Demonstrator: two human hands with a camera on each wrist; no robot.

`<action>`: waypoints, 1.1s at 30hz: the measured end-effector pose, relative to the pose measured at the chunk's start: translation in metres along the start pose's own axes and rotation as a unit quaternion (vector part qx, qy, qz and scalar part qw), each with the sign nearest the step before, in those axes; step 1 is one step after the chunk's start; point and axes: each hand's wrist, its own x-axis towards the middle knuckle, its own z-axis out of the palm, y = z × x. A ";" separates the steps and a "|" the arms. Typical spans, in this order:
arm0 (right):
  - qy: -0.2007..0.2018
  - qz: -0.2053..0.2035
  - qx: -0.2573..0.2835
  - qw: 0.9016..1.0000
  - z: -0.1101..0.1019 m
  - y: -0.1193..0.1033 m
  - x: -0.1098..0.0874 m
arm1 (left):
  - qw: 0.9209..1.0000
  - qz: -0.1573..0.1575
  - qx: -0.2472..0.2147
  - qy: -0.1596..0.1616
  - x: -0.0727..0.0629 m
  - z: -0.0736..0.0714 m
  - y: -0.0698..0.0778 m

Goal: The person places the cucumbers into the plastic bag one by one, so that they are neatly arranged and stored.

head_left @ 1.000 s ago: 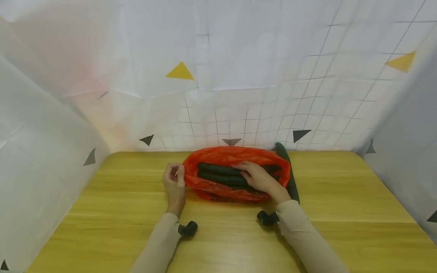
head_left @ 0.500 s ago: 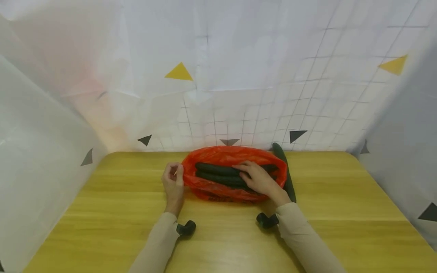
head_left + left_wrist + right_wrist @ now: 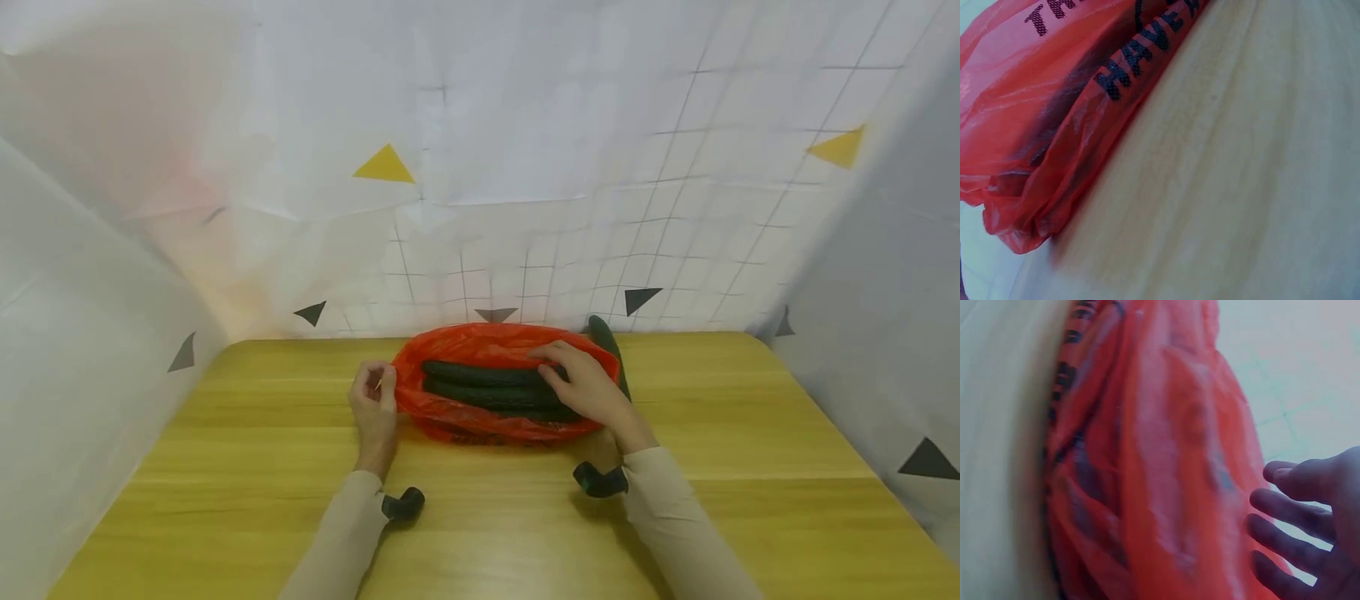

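A red plastic bag [image 3: 442,408] lies with its mouth spread toward me, and several dark green cucumbers [image 3: 480,374] lie side by side in it. At the bag's left end, my left hand [image 3: 373,408] pinches the rim between thumb and fingers; that hand is out of the left wrist view, where the printed bag [image 3: 1072,125] shows. Over the right part of the mouth hovers my right hand [image 3: 588,390], its fingers slightly bent and spread, holding nothing. Those fingers [image 3: 1291,544] also appear in the right wrist view, in front of the bag's red film.
Another cucumber [image 3: 606,337] lies outside the bag, against its right end, partly hidden. The wooden table [image 3: 487,533] ends at a white wall covering [image 3: 495,233] just behind the bag. Dark wrist devices [image 3: 405,504] stick out from both sleeves.
My right hand has lifted off the cucumbers and drawn back toward the bag's right rim. The left hand keeps its pinch on the rim. The whole head view has shifted slightly.
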 end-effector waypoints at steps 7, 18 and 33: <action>0.076 -0.004 0.021 0.997 -0.021 0.007 -0.004 | 1.000 -0.001 0.018 0.008 0.003 -0.004 -0.018; 0.144 0.060 0.047 0.987 -0.049 0.032 -0.018 | 1.000 -0.011 0.023 0.006 0.002 -0.004 -0.016; 0.047 0.211 0.018 0.976 -0.056 0.061 -0.037 | 1.000 -0.010 0.026 -0.007 -0.003 0.001 0.011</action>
